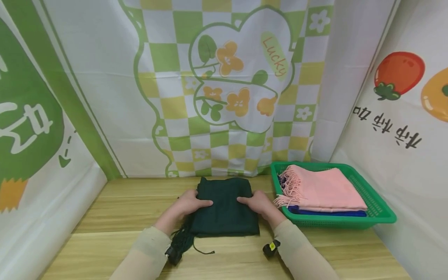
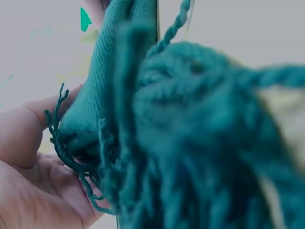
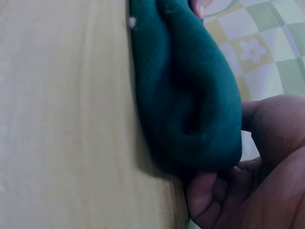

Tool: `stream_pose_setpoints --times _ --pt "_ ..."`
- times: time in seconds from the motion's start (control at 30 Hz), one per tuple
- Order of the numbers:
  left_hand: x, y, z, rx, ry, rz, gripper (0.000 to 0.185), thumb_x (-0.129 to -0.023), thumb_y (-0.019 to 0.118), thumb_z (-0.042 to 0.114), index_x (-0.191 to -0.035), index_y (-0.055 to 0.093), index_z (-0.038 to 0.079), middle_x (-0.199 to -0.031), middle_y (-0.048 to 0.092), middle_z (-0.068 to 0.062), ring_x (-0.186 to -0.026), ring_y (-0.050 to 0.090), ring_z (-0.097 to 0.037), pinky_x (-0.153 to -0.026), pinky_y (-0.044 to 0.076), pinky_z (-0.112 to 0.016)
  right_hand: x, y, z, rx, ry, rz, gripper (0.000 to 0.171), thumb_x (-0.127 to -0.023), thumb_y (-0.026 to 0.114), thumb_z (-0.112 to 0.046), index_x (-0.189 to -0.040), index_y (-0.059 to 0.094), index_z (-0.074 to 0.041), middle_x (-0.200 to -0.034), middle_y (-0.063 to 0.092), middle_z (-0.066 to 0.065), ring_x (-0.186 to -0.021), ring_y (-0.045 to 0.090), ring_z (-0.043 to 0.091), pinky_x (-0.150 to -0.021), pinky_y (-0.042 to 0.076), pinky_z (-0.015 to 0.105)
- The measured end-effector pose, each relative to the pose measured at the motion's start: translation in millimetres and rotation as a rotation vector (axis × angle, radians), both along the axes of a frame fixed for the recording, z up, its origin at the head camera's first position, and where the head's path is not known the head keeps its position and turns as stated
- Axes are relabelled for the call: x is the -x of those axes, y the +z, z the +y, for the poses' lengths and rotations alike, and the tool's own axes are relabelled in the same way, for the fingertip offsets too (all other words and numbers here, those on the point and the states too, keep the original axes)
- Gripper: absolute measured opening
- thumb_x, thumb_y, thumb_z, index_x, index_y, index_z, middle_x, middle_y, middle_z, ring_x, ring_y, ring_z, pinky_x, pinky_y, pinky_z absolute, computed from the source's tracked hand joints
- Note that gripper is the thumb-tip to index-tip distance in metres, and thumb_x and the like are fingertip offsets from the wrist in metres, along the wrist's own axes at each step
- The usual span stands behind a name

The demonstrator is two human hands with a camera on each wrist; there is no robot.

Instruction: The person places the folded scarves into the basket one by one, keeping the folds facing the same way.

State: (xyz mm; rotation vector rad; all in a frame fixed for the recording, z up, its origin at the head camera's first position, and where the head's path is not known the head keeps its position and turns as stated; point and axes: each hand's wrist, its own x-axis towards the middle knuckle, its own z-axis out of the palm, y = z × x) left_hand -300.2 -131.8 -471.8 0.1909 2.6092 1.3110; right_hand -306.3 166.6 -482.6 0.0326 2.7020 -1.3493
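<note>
A folded dark green scarf (image 1: pixel 224 214) lies on the wooden table in front of me. My left hand (image 1: pixel 187 202) grips its left side, thumb on top. On the opposite side my right hand (image 1: pixel 260 202) holds the other edge, its thumb also on the upper face. In the right wrist view, the fingers (image 3: pixel 205 198) curl under the scarf's rounded fold (image 3: pixel 200 109). Twisted green fringe (image 2: pixel 190 129) fills much of the left wrist view, hiding part of the cloth. From the scarf's left side the fringe hangs down beside my left wrist.
A green plastic basket (image 1: pixel 379 216) stands at the right on the table (image 1: pixel 133 217). Inside it a folded pink fringed scarf (image 1: pixel 329 190) lies on a dark blue one (image 1: pixel 325 212). Printed cloth walls (image 1: pixel 168 97) enclose the table at the back and sides.
</note>
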Motion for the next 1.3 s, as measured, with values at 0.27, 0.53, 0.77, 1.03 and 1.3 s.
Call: stream_pose_setpoints --times 0.27,0.53,0.77,1.03,1.3 --pt "2.1 -5.8 -2.8 -0.130 0.046 -0.043 0.082 -0.100 0.084 0.036 -0.146 0.052 -0.024 -0.141 0.060 -0.036 -0.119 0.063 -0.039 -0.105 0.055 -0.053 4.9 -5.8 1.0 0.017 0.001 0.015 0.067 -0.098 0.086 -0.040 -0.129 0.067 0.017 -0.121 0.072 0.026 -0.113 0.071 0.040 -0.096 0.060 0.054" --pt "4.0 -11.7 -3.8 -0.342 -0.003 -0.165 0.062 -0.105 0.078 0.031 -0.136 0.061 -0.020 -0.125 0.071 -0.021 -0.109 0.072 -0.028 -0.094 0.062 -0.043 27.9 -34.6 9.6 0.026 0.022 0.032 0.067 -0.092 0.090 -0.051 -0.113 0.070 0.009 -0.109 0.071 0.020 -0.098 0.070 0.031 -0.079 0.060 0.043" --pt "4.9 -14.9 -2.9 -0.388 0.008 -0.191 0.090 -0.105 0.078 0.029 -0.157 0.032 -0.027 -0.154 0.052 -0.040 -0.137 0.061 -0.047 -0.112 0.054 -0.055 5.1 -11.6 -1.3 0.051 -0.021 0.030 0.085 -0.099 0.084 -0.037 -0.149 0.052 0.023 -0.152 0.055 0.040 -0.141 0.056 0.054 -0.113 0.051 0.062" --pt "1.4 -13.4 -1.0 -0.277 0.038 -0.128 0.098 -0.102 0.081 0.030 -0.159 0.026 -0.028 -0.169 0.025 -0.047 -0.159 0.029 -0.059 -0.126 0.034 -0.065 1.9 -7.6 -3.7 0.027 -0.006 0.053 0.073 -0.102 0.082 -0.035 -0.144 0.059 0.020 -0.142 0.064 0.035 -0.132 0.064 0.047 -0.107 0.055 0.058" --pt "1.4 -14.1 -2.2 -0.259 0.026 -0.129 0.098 -0.104 0.080 0.031 -0.161 0.025 -0.026 -0.171 0.023 -0.045 -0.161 0.025 -0.058 -0.128 0.032 -0.065 5.8 -11.6 -0.5 0.044 0.018 0.066 0.055 -0.104 0.080 -0.032 -0.130 0.070 0.015 -0.123 0.073 0.025 -0.114 0.070 0.040 -0.098 0.059 0.055"
